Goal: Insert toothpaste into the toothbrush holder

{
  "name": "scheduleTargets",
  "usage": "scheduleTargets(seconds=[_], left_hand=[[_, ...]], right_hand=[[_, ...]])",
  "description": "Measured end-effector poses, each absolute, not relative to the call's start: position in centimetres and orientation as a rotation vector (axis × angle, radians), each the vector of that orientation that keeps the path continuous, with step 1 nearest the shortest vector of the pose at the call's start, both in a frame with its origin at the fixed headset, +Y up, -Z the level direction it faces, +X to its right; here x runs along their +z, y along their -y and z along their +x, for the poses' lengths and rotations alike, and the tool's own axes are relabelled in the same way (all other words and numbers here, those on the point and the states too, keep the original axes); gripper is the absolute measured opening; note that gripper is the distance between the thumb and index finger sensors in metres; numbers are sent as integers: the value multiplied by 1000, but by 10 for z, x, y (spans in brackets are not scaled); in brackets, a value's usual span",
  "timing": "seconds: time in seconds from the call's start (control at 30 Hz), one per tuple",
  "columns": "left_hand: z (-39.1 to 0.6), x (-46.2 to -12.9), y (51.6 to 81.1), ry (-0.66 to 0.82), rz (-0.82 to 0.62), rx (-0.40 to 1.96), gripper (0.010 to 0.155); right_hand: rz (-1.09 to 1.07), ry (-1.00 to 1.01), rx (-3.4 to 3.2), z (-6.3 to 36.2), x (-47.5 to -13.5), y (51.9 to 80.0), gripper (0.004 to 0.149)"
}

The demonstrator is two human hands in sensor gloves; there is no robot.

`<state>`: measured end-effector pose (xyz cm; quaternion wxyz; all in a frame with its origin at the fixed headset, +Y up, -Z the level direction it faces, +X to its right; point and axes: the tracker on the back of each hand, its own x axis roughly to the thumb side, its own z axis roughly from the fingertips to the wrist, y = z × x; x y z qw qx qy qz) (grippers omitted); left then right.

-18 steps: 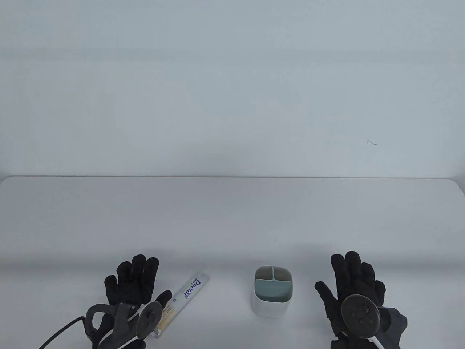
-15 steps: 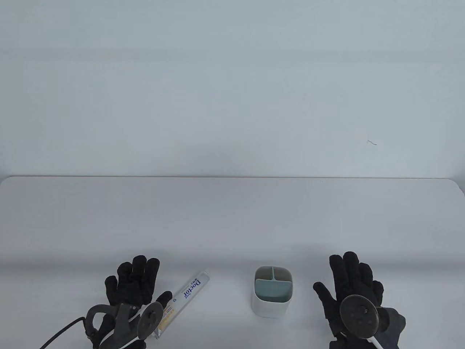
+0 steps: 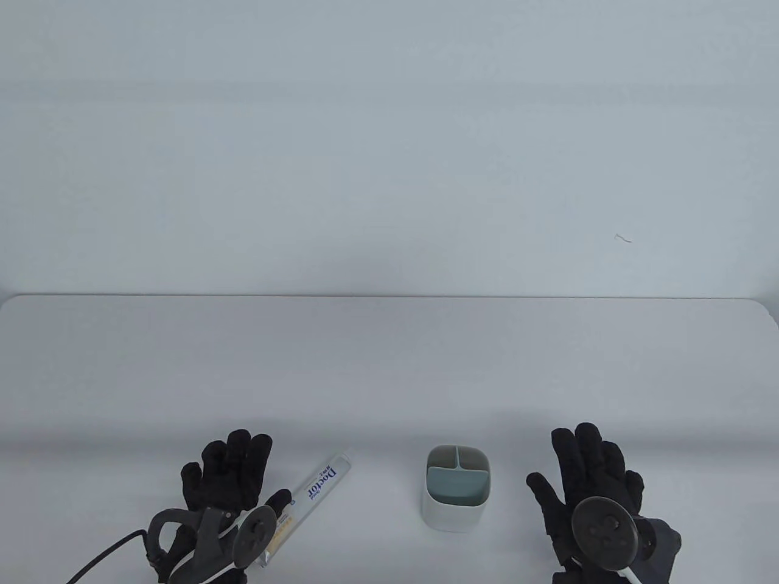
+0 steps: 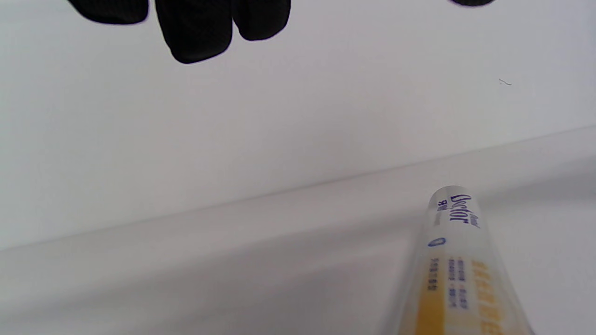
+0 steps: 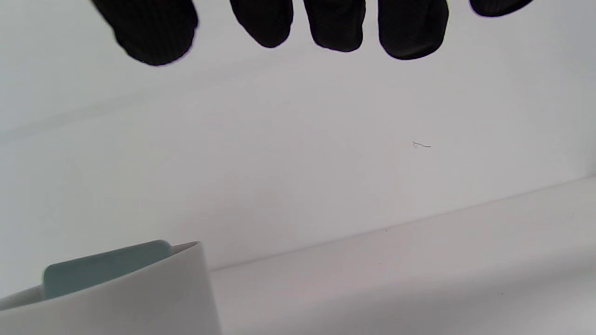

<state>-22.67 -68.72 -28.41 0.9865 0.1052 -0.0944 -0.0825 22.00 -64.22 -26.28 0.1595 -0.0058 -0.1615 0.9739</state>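
A white toothpaste tube with blue "Doctor" lettering and an orange band lies flat on the white table, slanting from lower left to upper right. It also shows in the left wrist view. My left hand lies flat and open just left of the tube, thumb beside it. A white toothbrush holder with grey-green compartments stands upright right of the tube; its rim shows in the right wrist view. My right hand is open and empty to the holder's right.
A white wall rises behind the table's far edge. A cable trails from the left hand's tracker towards the bottom left.
My left hand has shifted slightly right and down towards the tube. My right hand has barely moved. Tube and holder have not moved.
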Motion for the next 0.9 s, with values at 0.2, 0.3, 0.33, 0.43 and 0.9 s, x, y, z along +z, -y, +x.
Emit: scheduleTargets(seconds=[0.2,0.3,0.33,0.43,0.9], left_hand=[[-227,-284,687,185,215,-154,82],[-226,-285,689,189,203,-157,81],[-226,-285,689,190,200,-155,81],[-226,-285,689,190,197,-152,81],[-224,-284,692,187,161,-143,81]], right_hand=[[-10,454,2786,219,-263,643,69],[-9,456,2784,218,-263,643,69],[-8,454,2785,218,-263,643,69],[-4,454,2781,218,-263,643,69],[-2,459,2761,218,-262,644,68]])
